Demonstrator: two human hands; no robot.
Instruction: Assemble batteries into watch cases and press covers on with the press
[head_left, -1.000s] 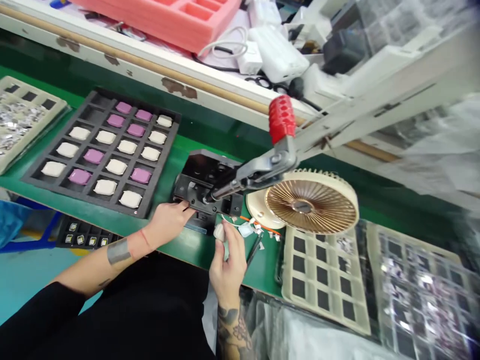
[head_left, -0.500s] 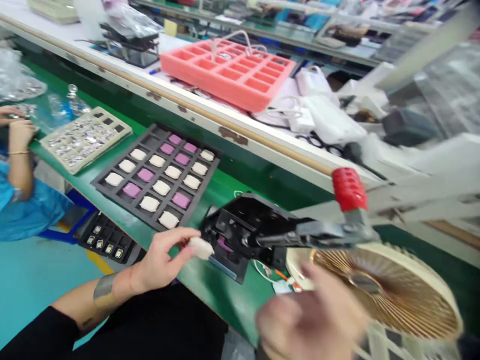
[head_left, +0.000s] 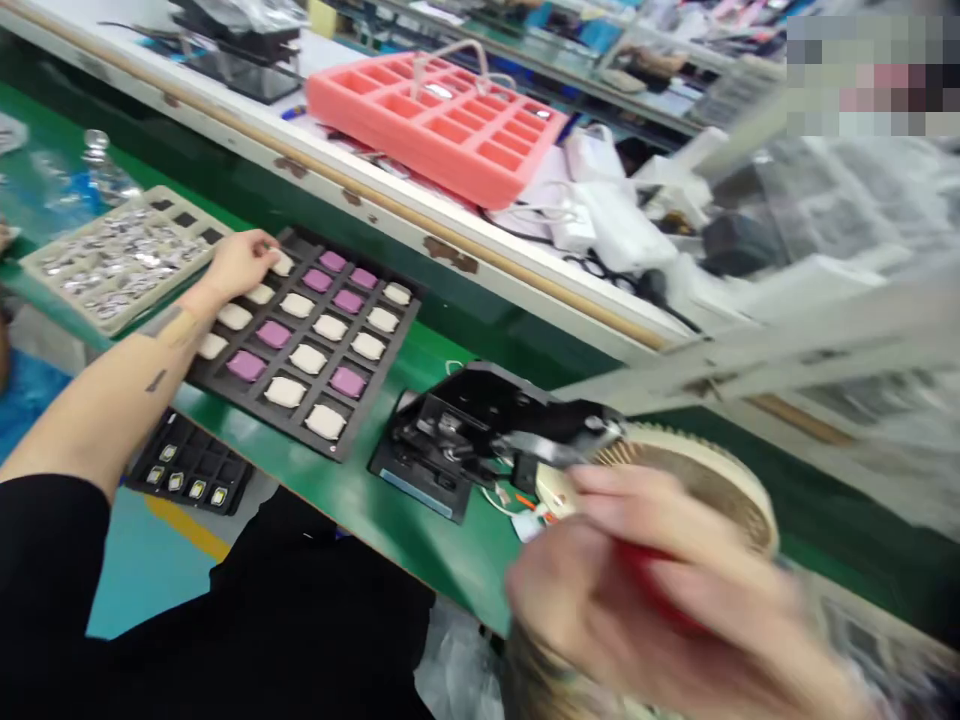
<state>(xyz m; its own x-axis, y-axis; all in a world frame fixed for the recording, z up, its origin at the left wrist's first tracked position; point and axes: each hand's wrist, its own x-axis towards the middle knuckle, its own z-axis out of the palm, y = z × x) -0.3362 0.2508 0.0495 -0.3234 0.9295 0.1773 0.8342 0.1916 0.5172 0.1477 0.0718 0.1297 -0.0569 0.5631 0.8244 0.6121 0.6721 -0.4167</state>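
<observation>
At the far left corner of the black compartment tray [head_left: 330, 452], my left hand [head_left: 244, 262] pinches a cream-coloured rounded block [head_left: 282, 264] over a compartment. Other cream blocks [head_left: 308, 359] and purple blocks [head_left: 349, 381] lie in the tray's compartments, one to a place. My right hand [head_left: 660, 580], blurred, is wrapped round the red handle [head_left: 660, 580] of a lever. That lever belongs to a black hand press [head_left: 457, 430] standing on the green bench right of the tray. Whatever lies under the press head is hidden.
A beige tray [head_left: 124, 255] of shiny small parts lies left. A pink foam tray [head_left: 420, 125] sits on the raised shelf. Behind my right hand stands a round fan [head_left: 720, 480] with a gold-coloured grille. A black tray [head_left: 195, 465] with several small pieces is below the bench.
My left hand has moved from beside the press to the tray's far left corner with the cream block. My right hand has taken the red handle, and the lever has swung down towards me.
</observation>
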